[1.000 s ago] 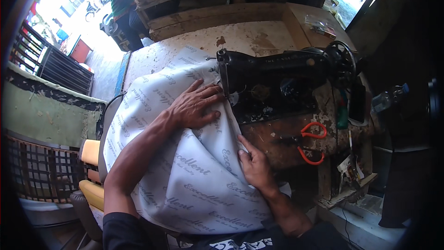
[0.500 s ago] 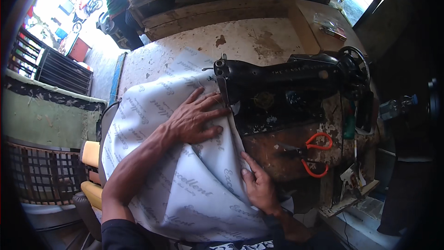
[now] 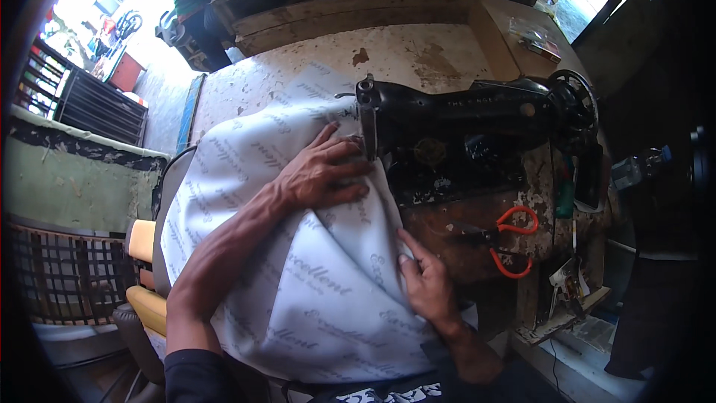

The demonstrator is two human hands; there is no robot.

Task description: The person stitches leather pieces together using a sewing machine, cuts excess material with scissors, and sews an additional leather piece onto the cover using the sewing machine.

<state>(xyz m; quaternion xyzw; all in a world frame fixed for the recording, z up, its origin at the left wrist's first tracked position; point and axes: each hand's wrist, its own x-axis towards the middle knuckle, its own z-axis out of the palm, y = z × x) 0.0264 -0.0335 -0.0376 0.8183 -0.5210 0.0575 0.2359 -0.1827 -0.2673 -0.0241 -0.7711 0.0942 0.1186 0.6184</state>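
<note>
A large white fabric (image 3: 298, 276) with grey printed lettering lies bunched over the table and my lap. My left hand (image 3: 321, 172) rests flat on it with fingers spread, fingertips close to the needle end of a black sewing machine (image 3: 477, 119). My right hand (image 3: 421, 280) presses the fabric's right edge near the front, fingers together and pointing at the machine bed. Neither hand grips anything. The needle itself is hidden behind the machine head and my left fingers.
Orange-handled scissors (image 3: 507, 242) lie on the worn wooden table (image 3: 447, 52) right of the fabric. The machine's handwheel (image 3: 574, 104) sits at far right. A yellow chair edge (image 3: 145, 306) and a metal grate (image 3: 60, 276) are at my left. A person in green stands far back.
Both hands have slid the fabric a little farther under the machine head; my left hand has moved toward the needle and my head has come closer.
</note>
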